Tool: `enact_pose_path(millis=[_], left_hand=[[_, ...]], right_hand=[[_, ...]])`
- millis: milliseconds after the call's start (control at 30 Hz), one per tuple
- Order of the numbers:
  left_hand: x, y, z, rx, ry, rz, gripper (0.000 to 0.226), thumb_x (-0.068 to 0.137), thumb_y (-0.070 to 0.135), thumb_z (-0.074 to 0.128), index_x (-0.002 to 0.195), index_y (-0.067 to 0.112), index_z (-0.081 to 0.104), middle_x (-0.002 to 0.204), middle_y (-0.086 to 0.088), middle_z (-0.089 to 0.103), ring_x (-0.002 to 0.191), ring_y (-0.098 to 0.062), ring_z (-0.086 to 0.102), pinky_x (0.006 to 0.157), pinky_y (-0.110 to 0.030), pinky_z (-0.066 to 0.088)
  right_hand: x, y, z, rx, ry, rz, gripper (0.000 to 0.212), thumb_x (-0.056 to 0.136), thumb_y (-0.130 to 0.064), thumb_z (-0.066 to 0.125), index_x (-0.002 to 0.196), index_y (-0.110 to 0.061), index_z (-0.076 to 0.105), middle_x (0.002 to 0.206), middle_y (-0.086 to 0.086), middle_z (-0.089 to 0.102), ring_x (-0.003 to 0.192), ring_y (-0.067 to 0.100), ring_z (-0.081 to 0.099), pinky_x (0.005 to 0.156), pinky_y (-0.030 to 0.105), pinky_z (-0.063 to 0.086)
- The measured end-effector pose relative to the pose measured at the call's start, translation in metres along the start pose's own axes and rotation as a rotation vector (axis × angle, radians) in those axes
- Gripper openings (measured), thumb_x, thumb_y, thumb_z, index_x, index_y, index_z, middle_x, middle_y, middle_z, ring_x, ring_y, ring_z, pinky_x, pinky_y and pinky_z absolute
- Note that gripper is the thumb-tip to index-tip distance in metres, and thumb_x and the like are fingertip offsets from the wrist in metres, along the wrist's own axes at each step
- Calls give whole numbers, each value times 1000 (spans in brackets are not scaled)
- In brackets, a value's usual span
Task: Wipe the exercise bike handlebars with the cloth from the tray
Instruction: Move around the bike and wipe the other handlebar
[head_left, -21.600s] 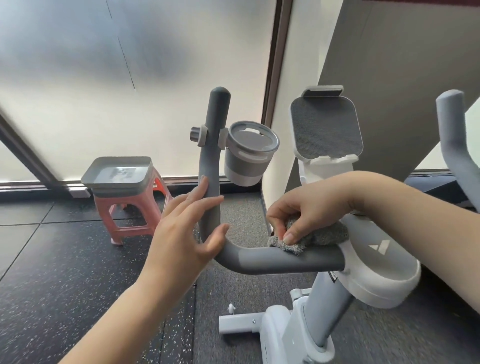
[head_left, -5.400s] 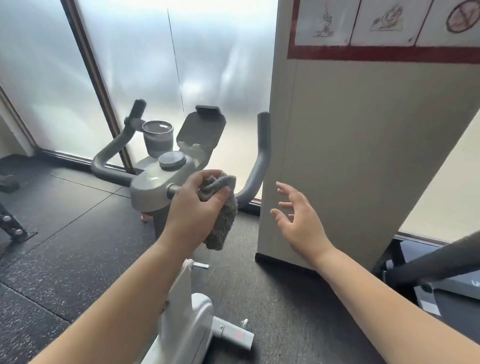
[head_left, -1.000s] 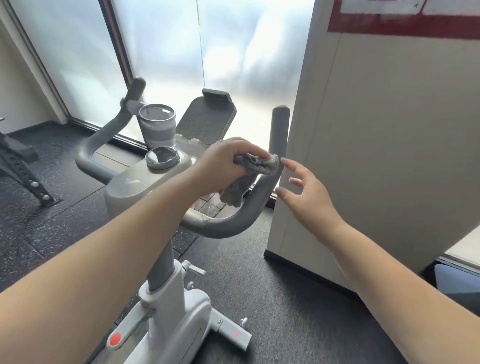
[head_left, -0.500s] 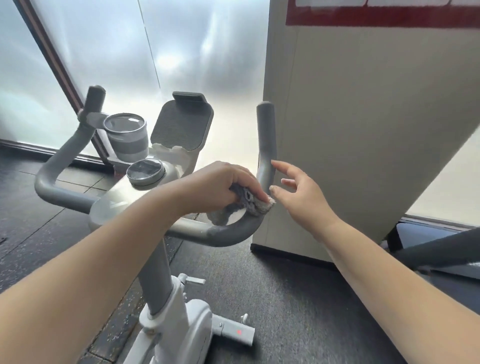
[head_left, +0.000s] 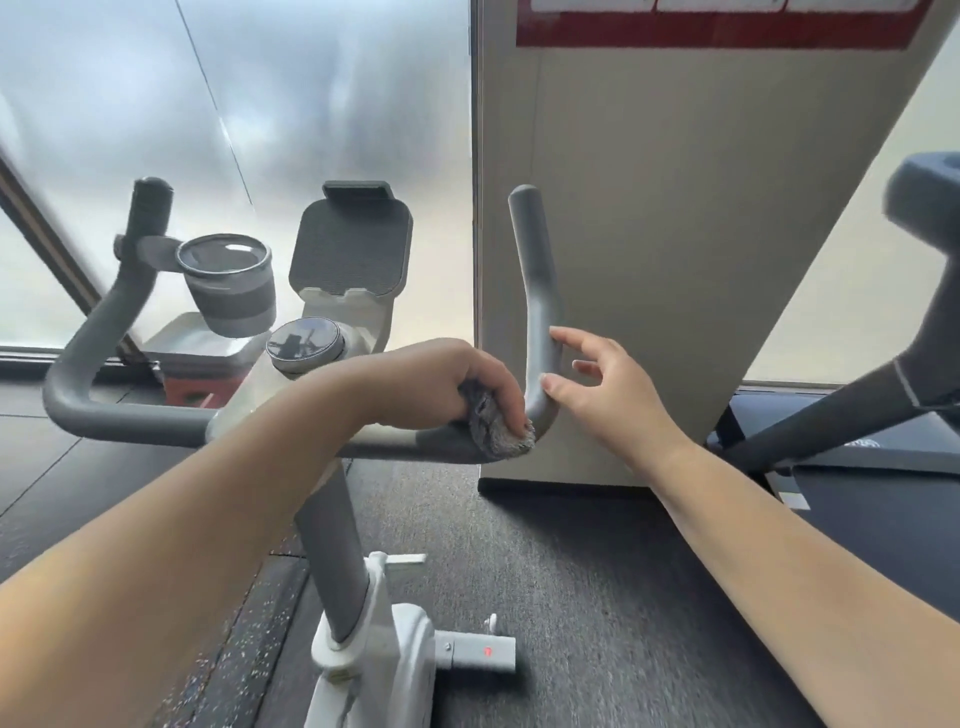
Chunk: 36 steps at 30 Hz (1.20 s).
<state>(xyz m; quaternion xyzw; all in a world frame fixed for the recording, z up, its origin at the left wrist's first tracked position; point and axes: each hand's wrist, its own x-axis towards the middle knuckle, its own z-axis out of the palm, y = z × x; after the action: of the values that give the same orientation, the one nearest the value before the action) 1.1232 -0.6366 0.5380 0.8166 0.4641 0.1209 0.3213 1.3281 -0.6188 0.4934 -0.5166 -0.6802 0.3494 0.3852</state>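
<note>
left hand (head_left: 462, 382) clamps the grey cloth (head_left: 496, 431) on the bend of the right handlebar (head_left: 540, 312), right of the bike's round dial. right hand (head_left: 608, 395), fingers apart, steadies the upright. best press firmly, wrap round the curve, wipe upward.

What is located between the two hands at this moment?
In the head view, the upturned bend of the right handlebar lies between them. The left hand presses the cloth on its inner side; the right hand touches its outer side.
</note>
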Motion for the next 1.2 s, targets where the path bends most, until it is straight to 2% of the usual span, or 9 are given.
enact_pose_path(millis=[267, 500, 633, 767, 867, 967, 1100, 1200], left_hand=[[-21, -24, -23, -4, -92, -25, 62, 73, -18, 48, 73, 38, 74, 100, 15, 73, 100, -3, 65, 94, -31, 51], [-44, -52, -44, 23, -112, -49, 66, 65, -24, 41, 67, 33, 74, 93, 18, 72, 101, -4, 65, 82, -24, 53], [-53, -64, -53, 50, -131, -40, 64, 60, -25, 39, 65, 29, 73, 90, 16, 73, 100, -5, 66, 85, -33, 52], [-55, -68, -57, 98, -148, -36, 61, 60, -24, 43, 61, 29, 73, 85, 17, 73, 93, -5, 68, 77, -31, 52], [-56, -64, -50, 136, -79, -15, 63, 59, -21, 44, 57, 35, 71, 82, 21, 72, 89, 0, 67, 79, -33, 54], [-58, -61, -41, 62, 13, 26, 68, 59, -25, 42, 59, 36, 72, 81, 20, 73, 88, 0, 67, 84, -32, 53], [-48, -51, -28, -11, 47, 49, 69, 60, -23, 38, 65, 35, 74, 88, 16, 73, 94, -3, 67, 89, -34, 53], [-38, -40, -18, -27, 65, 86, 64, 61, -20, 38, 68, 33, 74, 92, 11, 74, 96, -5, 66, 90, -32, 52]], right_hand=[[-13, -6, 10, -10, 62, 32, 47, 89, -25, 63, 133, -33, 51, 135, -16, 47, 117, 8, 50, 92, 24, 42], [-14, -9, 14, 7, 76, 61, 46, 90, -21, 62, 133, -34, 51, 133, -15, 49, 115, 7, 51, 90, 23, 41], [-15, -10, 16, 30, 80, 73, 45, 91, -21, 61, 133, -34, 51, 132, -14, 50, 115, 6, 51, 93, 24, 43], [-15, -9, 16, 29, 82, 70, 45, 91, -20, 61, 133, -34, 52, 131, -14, 50, 112, 5, 53, 91, 22, 41], [-15, -9, 15, 26, 72, 67, 45, 91, -21, 62, 133, -34, 51, 130, -13, 52, 111, 4, 53, 88, 20, 40], [-14, -8, 14, 34, 60, 68, 46, 91, -20, 61, 134, -34, 51, 130, -11, 53, 111, 3, 54, 86, 16, 40], [-14, -8, 15, 44, 57, 70, 46, 91, -19, 61, 134, -33, 51, 130, -10, 52, 109, 3, 54, 78, 11, 40], [-14, -8, 14, 43, 59, 71, 45, 91, -20, 61, 133, -34, 51, 129, -9, 53, 109, 3, 54, 79, 11, 39]])
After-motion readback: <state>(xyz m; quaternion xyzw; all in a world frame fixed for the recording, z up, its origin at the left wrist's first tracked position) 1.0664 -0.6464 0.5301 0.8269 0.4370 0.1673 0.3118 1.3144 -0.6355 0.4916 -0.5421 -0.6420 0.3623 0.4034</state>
